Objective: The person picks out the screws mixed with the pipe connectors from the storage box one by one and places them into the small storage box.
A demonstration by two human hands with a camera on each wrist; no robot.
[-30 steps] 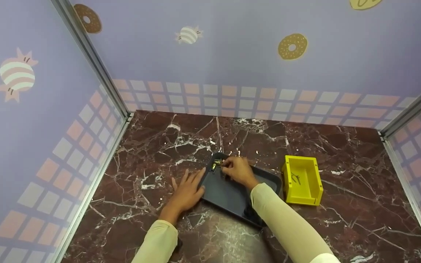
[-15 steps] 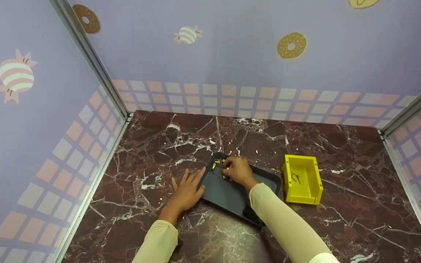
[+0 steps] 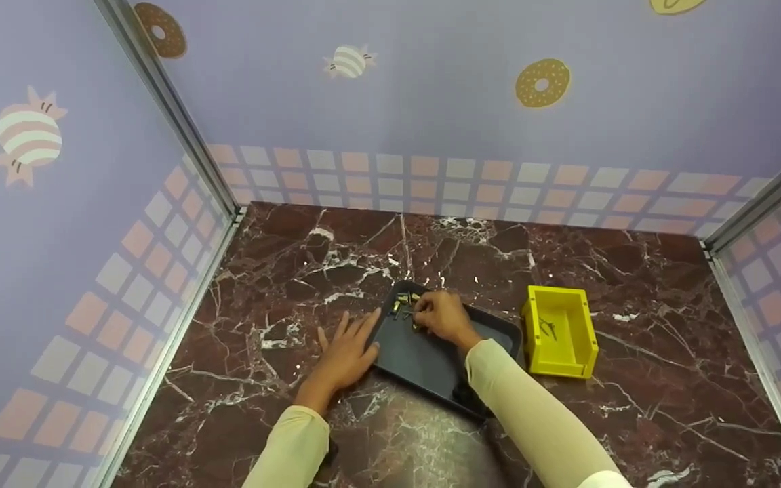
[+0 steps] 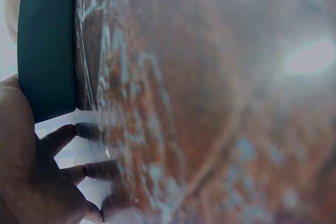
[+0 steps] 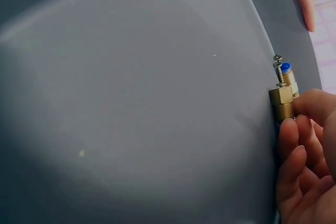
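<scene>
A dark grey tray (image 3: 417, 366) lies at an angle on the marble-patterned surface. My left hand (image 3: 346, 356) rests at its left edge, fingers spread and straight; the left wrist view shows that hand (image 4: 31, 166) close beside the tray wall (image 4: 47, 45). Over the tray's far left corner, my right hand (image 3: 443, 315) has its fingers curled and fingertips together. In the right wrist view a small metal glint shows between those fingertips, mostly hidden. A brass hex fitting (image 5: 282, 97) sits right at them, with a screw (image 5: 279, 72) and a blue-ended fitting (image 5: 286, 68) close by.
Small brass fittings (image 3: 398, 305) and loose screws (image 3: 407, 314) are gathered in the tray's far left corner. Right of the tray stands a yellow bin (image 3: 577, 371) with a few screws (image 3: 548, 330) inside. Patterned walls (image 3: 458, 183) enclose the back and sides.
The right fingertips have shifted slightly to the right among the small parts, and screws near the brass fittings show more plainly. The left hand and the tray stay in place.
</scene>
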